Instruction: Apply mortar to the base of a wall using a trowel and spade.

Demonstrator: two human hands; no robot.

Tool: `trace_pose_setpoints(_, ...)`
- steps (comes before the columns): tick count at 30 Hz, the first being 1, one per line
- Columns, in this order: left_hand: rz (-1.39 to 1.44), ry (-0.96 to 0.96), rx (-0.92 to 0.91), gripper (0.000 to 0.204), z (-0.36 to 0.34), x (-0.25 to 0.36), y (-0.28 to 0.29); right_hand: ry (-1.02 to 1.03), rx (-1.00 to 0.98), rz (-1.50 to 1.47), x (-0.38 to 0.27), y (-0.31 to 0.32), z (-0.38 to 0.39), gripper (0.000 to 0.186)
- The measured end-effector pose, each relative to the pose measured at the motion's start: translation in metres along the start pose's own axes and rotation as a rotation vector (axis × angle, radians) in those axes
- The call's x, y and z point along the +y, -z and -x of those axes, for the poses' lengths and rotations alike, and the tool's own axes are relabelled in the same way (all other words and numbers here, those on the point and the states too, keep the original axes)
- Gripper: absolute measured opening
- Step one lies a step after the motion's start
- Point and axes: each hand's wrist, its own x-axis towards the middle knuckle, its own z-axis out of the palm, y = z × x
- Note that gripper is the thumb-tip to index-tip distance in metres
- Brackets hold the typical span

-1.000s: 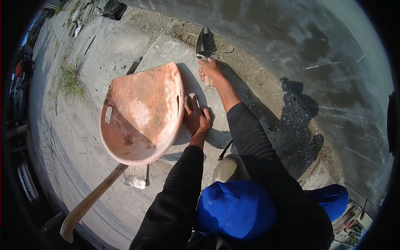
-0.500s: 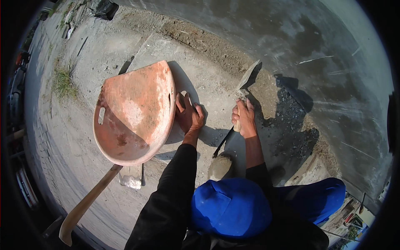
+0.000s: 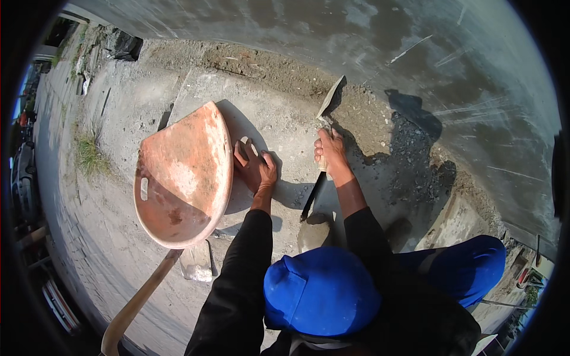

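An orange, scoop-shaped pan (image 3: 184, 172) with a slot handle in its left side stands tilted on the concrete. Close against its right rim is my left hand (image 3: 257, 170), fingers apart. Whether the fingertips press on the rim or on the ground I cannot tell. Farther right, my right hand (image 3: 331, 151) is wrapped round the handle of a trowel (image 3: 332, 98). Its blade points away from me, over the dirt near the foot of the wall. A dark strip (image 3: 312, 196) runs back from below my right hand.
A grey plastered wall (image 3: 380, 35) rises beyond and to the right, with loose dirt (image 3: 273, 68) along its base. By the pan lies a wooden-handled tool (image 3: 142, 293) and a flat metal blade (image 3: 197, 262). A dark rock (image 3: 124, 46) and grass (image 3: 89, 154) are at left.
The whole view has turned and shifted. My right hand still grips the trowel, its blade now appearing narrower. My left hand stays beside the pan, which looks slightly more tilted.
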Motion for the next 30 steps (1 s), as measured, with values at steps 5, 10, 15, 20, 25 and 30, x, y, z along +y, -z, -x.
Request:
trace_pose_setpoints(5,0.110,-0.034,0.004,0.050,0.004,0.006,0.006,0.024,0.023,-0.017,-0.006,0.025,0.042,0.018)
trace_pose_setpoints(10,0.377,0.026,-0.316,0.037,0.004,0.054,0.089,-0.076,-0.243,0.203,-0.016,-0.008,0.032,0.023)
trace_pose_setpoints(15,-0.300,0.044,0.033,0.068,-0.031,0.038,0.113,-0.010,-0.225,0.199,-0.036,0.047,0.020,0.026)
trace_pose_setpoints(20,-0.037,-0.011,-0.302,0.041,-0.038,-0.013,0.095,0.042,-0.115,0.364,-0.042,0.091,0.055,0.026)
trace_pose_setpoints(25,0.150,-0.146,-0.474,0.034,0.010,0.066,0.112,0.431,0.038,0.442,-0.045,0.131,0.109,0.018)
trace_pose_setpoints(30,0.091,-0.424,-0.454,0.056,0.039,0.135,0.123,0.399,0.603,0.724,-0.048,0.222,0.138,0.036)
